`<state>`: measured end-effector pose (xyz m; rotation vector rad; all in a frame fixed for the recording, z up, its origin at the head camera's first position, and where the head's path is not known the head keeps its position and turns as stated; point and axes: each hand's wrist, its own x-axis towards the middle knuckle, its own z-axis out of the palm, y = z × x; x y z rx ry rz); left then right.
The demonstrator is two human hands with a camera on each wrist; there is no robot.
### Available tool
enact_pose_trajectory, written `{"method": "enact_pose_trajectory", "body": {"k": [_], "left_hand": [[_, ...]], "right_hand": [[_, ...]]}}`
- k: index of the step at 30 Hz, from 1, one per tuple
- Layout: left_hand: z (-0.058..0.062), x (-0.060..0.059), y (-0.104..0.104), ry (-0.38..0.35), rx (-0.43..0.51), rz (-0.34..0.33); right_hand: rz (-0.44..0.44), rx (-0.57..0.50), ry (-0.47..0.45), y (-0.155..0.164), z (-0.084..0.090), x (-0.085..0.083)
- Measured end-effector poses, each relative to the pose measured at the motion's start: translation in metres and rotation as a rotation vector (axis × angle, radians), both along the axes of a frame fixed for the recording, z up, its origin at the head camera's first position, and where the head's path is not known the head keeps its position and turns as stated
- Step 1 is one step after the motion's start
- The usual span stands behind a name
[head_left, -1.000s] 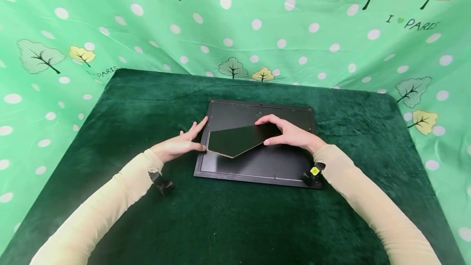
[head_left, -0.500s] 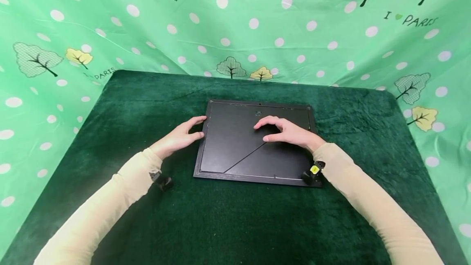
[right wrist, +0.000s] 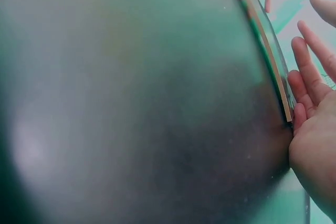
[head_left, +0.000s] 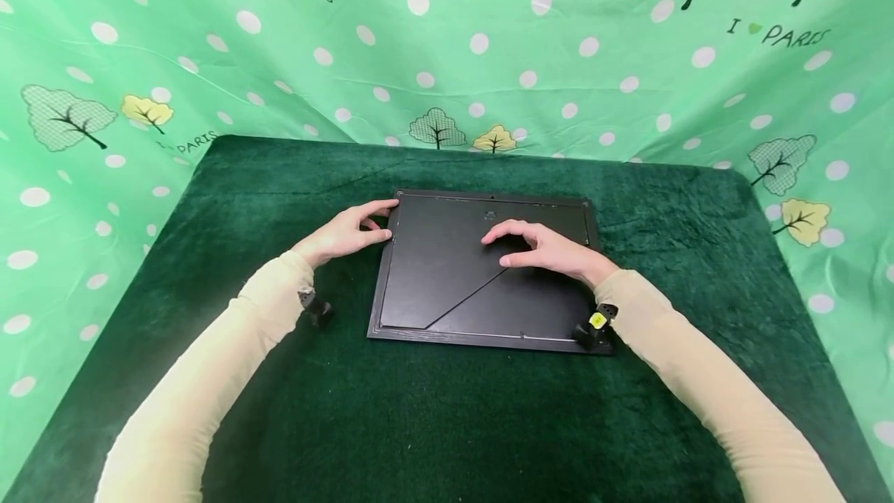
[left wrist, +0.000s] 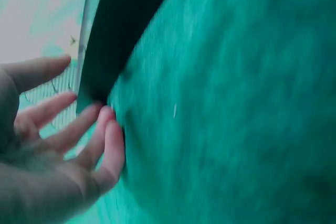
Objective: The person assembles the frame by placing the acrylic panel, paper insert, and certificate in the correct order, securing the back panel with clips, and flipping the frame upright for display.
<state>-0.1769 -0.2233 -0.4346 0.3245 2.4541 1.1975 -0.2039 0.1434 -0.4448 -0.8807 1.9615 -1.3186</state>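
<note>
The left hand (head_left: 342, 235) is at the left edge of the black frame (head_left: 440, 270), fingertips and thumb apart, touching its rim near the far left corner. The right hand (head_left: 555, 254) lies over the frame's right half, thumb and fingers curved wide apart, gripping nothing. From beside its thumb, a diagonal seam (head_left: 464, 300) runs to the frame's near edge. Beneath the frame spreads dark green cloth (head_left: 447, 418); beyond it hangs a dotted light-green curtain (head_left: 510, 45).

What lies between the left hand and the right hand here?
A bare stretch of the black panel, inside the frame's left rim; the head view shows it.
</note>
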Motion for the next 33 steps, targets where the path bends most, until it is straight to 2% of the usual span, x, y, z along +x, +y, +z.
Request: {"method": "enact_pose_trajectory", "body": {"k": [3, 9, 18, 21, 26, 33], "left_hand": [[-0.002, -0.005, -0.003, -0.015, -0.019, -0.049], [-0.002, -0.012, -0.004, 0.006, -0.119, -0.138], [0.003, -0.034, -0.009, 0.000, -0.138, -0.287], [0.007, -0.037, -0.009, -0.019, -0.137, -0.309], [0.012, -0.038, -0.007, -0.037, -0.159, -0.308], [0.011, -0.043, -0.005, -0.046, -0.135, -0.321]], "right_hand": [[-0.002, 0.002, -0.002, 0.001, 0.000, 0.000], [0.007, 0.001, 0.013, 0.002, 0.000, 0.001], [0.027, -0.027, 0.063, 0.001, -0.002, -0.001], [0.034, -0.037, 0.068, -0.001, -0.003, -0.002], [0.038, -0.049, 0.056, -0.003, -0.005, -0.003], [0.039, -0.034, 0.076, -0.001, -0.004, -0.004]]}}
